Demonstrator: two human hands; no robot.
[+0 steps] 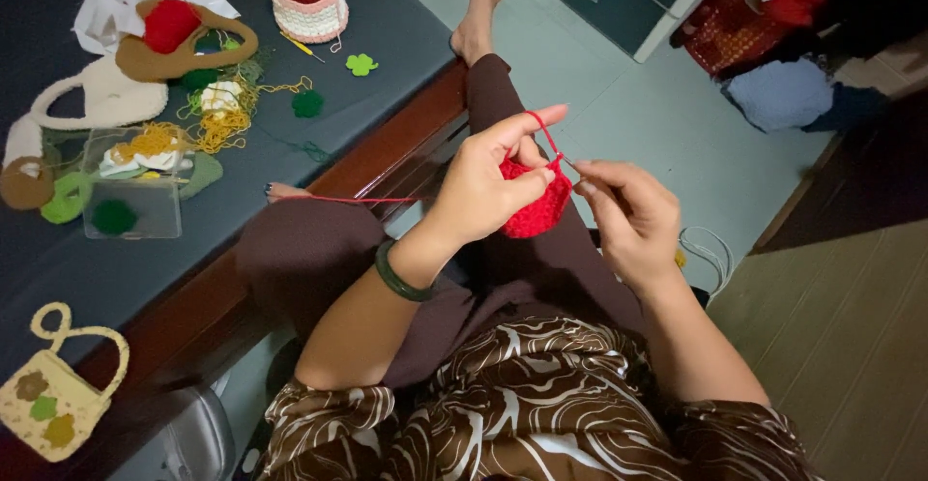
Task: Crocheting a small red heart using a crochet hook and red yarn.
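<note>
My left hand (pixel 488 179) pinches a small red crocheted piece (pixel 537 210) above my lap. Red yarn (pixel 541 131) loops over its raised index finger, and a strand runs left toward the table edge. My right hand (pixel 628 215) is closed around a thin crochet hook (pixel 568 162) whose tip meets the top edge of the red piece. A dark green bangle (pixel 398 278) sits on my left wrist.
A dark table (pixel 387 36) at left carries a pink and white crocheted basket (pixel 307 0), brown and cream bag handles, a red yarn ball (pixel 170 23), green clover pieces, yellow yarn and a clear plastic box (pixel 132 183). A small cream bag (pixel 53 396) lies at lower left. Clutter lines the far right.
</note>
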